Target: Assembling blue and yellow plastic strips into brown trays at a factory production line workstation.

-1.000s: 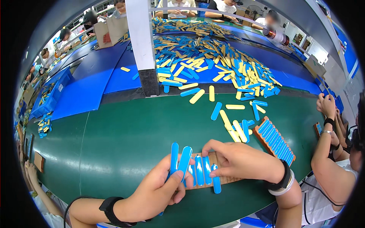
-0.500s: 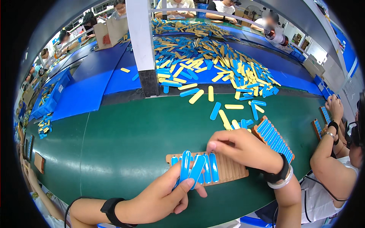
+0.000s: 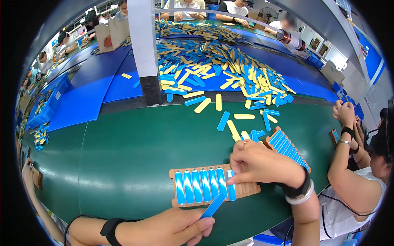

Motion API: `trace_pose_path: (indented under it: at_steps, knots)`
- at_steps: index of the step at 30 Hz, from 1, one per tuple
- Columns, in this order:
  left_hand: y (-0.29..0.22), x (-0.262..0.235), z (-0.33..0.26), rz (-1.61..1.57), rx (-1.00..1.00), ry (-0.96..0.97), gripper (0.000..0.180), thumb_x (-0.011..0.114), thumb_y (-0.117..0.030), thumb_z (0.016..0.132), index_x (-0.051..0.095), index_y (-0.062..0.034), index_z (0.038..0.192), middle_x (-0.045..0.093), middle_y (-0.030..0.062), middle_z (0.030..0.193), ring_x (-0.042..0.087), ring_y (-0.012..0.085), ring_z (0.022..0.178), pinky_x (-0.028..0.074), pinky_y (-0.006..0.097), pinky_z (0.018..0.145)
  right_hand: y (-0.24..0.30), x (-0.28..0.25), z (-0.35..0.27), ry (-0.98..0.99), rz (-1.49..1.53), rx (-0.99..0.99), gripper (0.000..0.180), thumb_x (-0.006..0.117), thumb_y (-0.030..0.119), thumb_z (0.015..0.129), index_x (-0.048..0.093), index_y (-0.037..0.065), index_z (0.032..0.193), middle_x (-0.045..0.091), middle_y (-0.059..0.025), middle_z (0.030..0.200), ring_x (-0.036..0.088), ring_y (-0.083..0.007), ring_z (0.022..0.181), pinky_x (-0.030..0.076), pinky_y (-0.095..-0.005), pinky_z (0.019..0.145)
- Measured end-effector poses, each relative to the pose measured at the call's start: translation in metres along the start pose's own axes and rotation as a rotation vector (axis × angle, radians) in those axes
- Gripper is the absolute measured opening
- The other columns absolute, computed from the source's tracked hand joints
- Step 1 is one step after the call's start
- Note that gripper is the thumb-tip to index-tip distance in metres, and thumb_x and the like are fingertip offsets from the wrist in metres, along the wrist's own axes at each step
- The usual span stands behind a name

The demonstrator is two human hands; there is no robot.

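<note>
A brown grooved tray (image 3: 251, 188) lies on the green table in front of me. Glossy blue strips (image 3: 196, 186) with rounded ends fill its left grooves side by side; grooves on the right are bare. My right hand (image 3: 264, 162) reaches over the tray from the right. Its fingers are closed on the upper part of a blue strip (image 3: 232, 192) lying along a groove right of the filled row. Below the tray's near edge, my left hand (image 3: 184, 226) pinches another blue strip (image 3: 214, 205) between thumb and fingers, its tip slanting up toward the tray.
A second tray of blue strips (image 3: 287, 145) lies beyond my right hand. Loose yellow and blue strips (image 3: 244, 116) spread toward a large heap (image 3: 230, 65) on blue sheeting. A white post (image 3: 143, 49) stands before it. A blue bin (image 3: 51, 104) is at left; a co-worker (image 3: 357, 164) at right.
My left hand has dropped from over the tray to below its near edge, now showing one strip instead of a fanned few. My right hand has come down onto a strip in a groove.
</note>
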State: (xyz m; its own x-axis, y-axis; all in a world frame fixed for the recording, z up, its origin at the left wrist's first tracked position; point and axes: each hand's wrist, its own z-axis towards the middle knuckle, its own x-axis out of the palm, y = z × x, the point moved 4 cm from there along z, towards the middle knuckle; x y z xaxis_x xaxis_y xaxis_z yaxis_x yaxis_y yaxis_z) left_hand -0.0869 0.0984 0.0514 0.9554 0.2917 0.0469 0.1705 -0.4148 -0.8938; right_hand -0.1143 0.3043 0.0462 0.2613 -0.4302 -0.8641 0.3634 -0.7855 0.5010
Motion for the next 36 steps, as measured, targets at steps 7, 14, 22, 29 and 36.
trace_pose_path:
  at_steps: [7, 14, 22, 29, 36]
  knots:
    - [0.005, -0.003, 0.005, 0.067, -0.075, 0.088, 0.035, 0.027, -0.030, 0.100, 0.042, -0.0061, 0.079, 0.049, -0.0005, 0.061, 0.041, 0.0089, 0.053, 0.037, 0.024, 0.053, 0.000, -0.004, 0.006, -0.077, 0.004, 0.252, 0.027, 0.060, 0.029, 0.084, 0.053, 0.004, 0.076, 0.058, -0.0117, 0.071, 0.056, -0.0277, 0.069, 0.041, -0.0367, 0.064]
    - [0.009, -0.004, 0.004, 0.022, -0.092, 0.053, 0.035, 0.026, -0.030, 0.100, 0.043, -0.0057, 0.082, 0.049, 0.0005, 0.062, 0.041, 0.0084, 0.053, 0.036, 0.023, 0.052, 0.037, 0.002, 0.002, 0.091, 0.628, -0.062, 0.027, 0.057, 0.030, 0.087, 0.057, 0.005, 0.092, 0.060, -0.0071, 0.077, 0.057, -0.0196, 0.074, 0.044, -0.0312, 0.067]
    - [0.004, -0.006, 0.004, -0.010, -0.110, -0.040, 0.018, 0.041, -0.025, 0.097, 0.044, -0.0067, 0.098, 0.050, 0.0006, 0.068, 0.042, 0.0072, 0.060, 0.037, 0.023, 0.059, 0.025, -0.003, 0.003, -0.061, 1.007, 0.133, 0.018, 0.060, 0.018, 0.086, 0.053, 0.004, 0.095, 0.061, -0.0018, 0.074, 0.056, -0.0053, 0.065, 0.042, -0.0181, 0.056]
    - [0.010, -0.013, 0.008, 0.022, -0.004, -0.200, 0.031, 0.043, -0.006, 0.090, 0.037, -0.0074, 0.121, 0.047, 0.0027, 0.080, 0.044, 0.0099, 0.075, 0.038, 0.025, 0.073, -0.005, -0.022, -0.014, 0.180, 0.496, 0.276, 0.021, 0.061, 0.019, 0.083, 0.054, 0.002, 0.092, 0.058, -0.0063, 0.067, 0.057, -0.0128, 0.062, 0.043, -0.0263, 0.055]
    - [0.005, -0.011, 0.006, 0.048, 0.097, -0.135, 0.064, 0.029, 0.009, 0.084, 0.011, -0.0122, 0.142, 0.047, 0.0125, 0.111, 0.046, 0.0135, 0.081, 0.038, 0.025, 0.077, 0.001, -0.008, -0.005, 0.075, 0.135, 0.229, 0.048, 0.069, 0.024, 0.074, 0.045, 0.009, 0.112, 0.059, -0.0168, 0.084, 0.059, -0.0329, 0.082, 0.045, -0.0380, 0.068]
